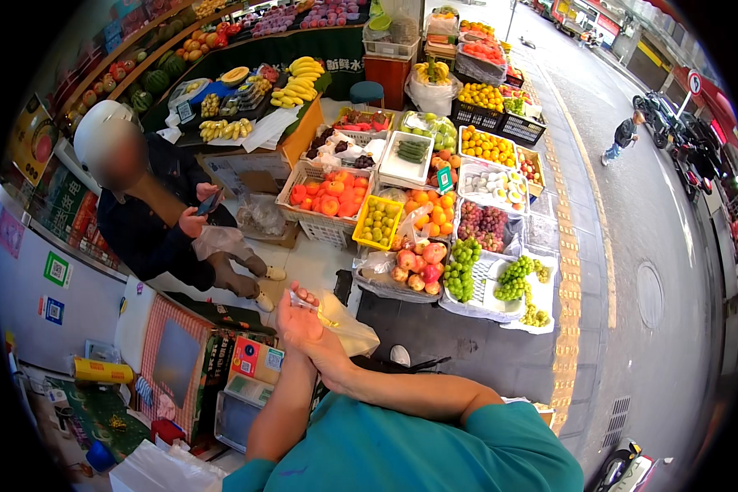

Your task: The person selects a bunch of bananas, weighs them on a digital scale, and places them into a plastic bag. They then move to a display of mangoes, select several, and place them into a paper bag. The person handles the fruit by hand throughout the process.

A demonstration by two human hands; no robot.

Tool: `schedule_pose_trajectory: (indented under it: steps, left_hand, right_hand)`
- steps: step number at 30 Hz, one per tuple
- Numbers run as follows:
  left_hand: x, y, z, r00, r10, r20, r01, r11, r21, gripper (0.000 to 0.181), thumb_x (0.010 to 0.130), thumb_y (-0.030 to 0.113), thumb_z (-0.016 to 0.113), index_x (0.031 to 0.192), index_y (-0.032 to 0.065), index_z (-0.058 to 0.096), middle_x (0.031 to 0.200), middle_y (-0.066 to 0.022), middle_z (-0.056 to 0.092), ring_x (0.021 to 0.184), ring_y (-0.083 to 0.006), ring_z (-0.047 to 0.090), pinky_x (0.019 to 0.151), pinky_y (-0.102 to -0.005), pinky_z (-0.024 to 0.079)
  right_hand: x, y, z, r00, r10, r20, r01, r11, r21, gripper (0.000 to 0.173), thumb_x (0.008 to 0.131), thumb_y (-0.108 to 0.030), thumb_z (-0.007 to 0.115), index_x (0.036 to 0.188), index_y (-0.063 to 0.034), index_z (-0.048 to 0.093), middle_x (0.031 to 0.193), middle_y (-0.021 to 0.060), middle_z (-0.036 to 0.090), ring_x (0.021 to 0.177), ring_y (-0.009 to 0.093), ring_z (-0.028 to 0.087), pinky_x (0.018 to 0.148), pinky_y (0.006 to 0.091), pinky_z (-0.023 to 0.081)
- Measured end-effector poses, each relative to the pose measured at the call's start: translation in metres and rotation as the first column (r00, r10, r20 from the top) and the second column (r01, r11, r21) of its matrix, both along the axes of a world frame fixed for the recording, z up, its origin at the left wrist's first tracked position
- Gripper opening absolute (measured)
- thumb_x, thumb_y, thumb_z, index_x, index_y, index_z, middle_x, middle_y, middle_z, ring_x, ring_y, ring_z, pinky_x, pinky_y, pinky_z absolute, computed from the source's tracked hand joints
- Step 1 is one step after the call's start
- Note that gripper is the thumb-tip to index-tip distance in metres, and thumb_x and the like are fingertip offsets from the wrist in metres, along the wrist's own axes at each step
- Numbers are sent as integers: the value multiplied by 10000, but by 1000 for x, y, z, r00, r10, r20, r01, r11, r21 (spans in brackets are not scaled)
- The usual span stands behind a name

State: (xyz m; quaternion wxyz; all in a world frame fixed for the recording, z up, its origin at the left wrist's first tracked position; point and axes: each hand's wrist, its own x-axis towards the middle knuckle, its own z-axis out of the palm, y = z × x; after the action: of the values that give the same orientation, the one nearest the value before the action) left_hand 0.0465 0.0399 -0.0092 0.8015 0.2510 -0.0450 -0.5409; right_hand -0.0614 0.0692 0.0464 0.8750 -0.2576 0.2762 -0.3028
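My left hand (298, 317) is raised in front of my teal shirt, palm up with the fingers curled. Thin, clear plastic shows at those fingers, and a pale yellowish plastic bag (347, 326) hangs just beyond them. My right hand (326, 353) crosses against my left wrist; its fingers are hidden, so its grip cannot be made out. Past the bag sits a lined crate of pomegranates (418, 264). Right of that, bunches of green grapes (463, 270) lie in a white crate (483, 280).
A person in a white helmet (101, 132) stands at left, holding a phone (209, 202) and a plastic bag (218, 241). Fruit crates, including persimmons (335, 194) and a yellow basket (395, 229), line the shopfront. A counter box (175, 357) is at lower left; a road (646, 234) runs along the right.
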Motion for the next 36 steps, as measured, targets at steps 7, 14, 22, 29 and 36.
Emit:
schedule_pose_trajectory:
  steps: [7, 14, 22, 29, 36]
  left_hand:
    - [5, 6, 1, 999, 45, 21, -46, 997, 58, 278, 980, 295, 505, 1090, 55, 592, 863, -6, 573, 798, -156, 533, 784, -316, 434]
    - [20, 15, 1, 1000, 14, -12, -14, 999, 44, 247, 965, 244, 528, 1108, 45, 567, 838, -24, 565, 766, -158, 512, 742, -310, 434]
    - [43, 30, -9, 997, -45, 68, 42, 998, 38, 270, 951, 180, 542, 1154, 4, 526, 803, -42, 543, 748, -171, 504, 722, -302, 439]
    - [48, 59, -4, 993, -113, -24, 114, 992, 53, 275, 944, 163, 536, 1161, -6, 524, 802, -46, 534, 745, -160, 492, 721, -302, 436]
    - [53, 81, -1, 984, -151, 94, 136, 980, 147, 304, 939, 156, 543, 1186, -19, 514, 819, -43, 541, 755, -149, 494, 709, -271, 428]
  right_hand:
    - [10, 7, 3, 997, -7, -73, 12, 997, 76, 638, 896, -316, 711, 1361, 18, 430, 1262, 81, 547, 1128, 145, 531, 963, 303, 448]
    - [29, 20, -8, 998, -20, -54, 22, 999, 36, 644, 892, -379, 706, 1350, 1, 457, 1259, 65, 553, 1131, 138, 530, 960, 302, 439]
    - [52, 43, -3, 991, -53, -125, 68, 990, 124, 608, 881, -428, 701, 1289, -16, 520, 1191, 62, 592, 1074, 140, 555, 913, 303, 450]
    - [68, 78, -5, 978, -171, -116, 190, 965, 181, 546, 885, -413, 706, 1257, -46, 550, 1156, 47, 608, 1026, 134, 576, 872, 292, 464]
    - [69, 99, 6, 982, -126, -143, 157, 960, 233, 586, 853, -448, 730, 1262, -68, 550, 1139, 27, 612, 1018, 129, 573, 859, 282, 461]
